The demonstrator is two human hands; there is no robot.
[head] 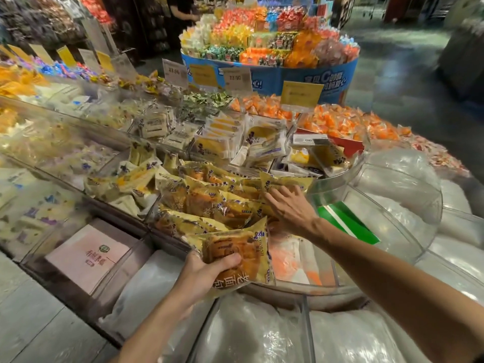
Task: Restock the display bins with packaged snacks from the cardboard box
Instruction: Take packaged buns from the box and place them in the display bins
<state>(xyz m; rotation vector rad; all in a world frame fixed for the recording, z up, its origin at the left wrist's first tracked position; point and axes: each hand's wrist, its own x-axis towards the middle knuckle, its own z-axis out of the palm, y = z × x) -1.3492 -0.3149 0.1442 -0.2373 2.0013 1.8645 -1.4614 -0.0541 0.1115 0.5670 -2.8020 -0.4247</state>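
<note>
Fingers [227, 260] of the left hand [201, 273] curl round a packet [237, 247] at lower centre, those of the right hand [290, 208] spread on the heaped bin [167, 241] mid-frame, where crowding could spill some over the front.

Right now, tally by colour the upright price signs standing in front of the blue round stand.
White price signs: 2
Yellow price signs: 2
Total: 4

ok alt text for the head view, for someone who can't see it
A person's left hand grips a yellow bread packet at a clear display bin, while the right hand rests, fingers spread, on the piled packets inside. Wrapped sweets fill the background.
</note>
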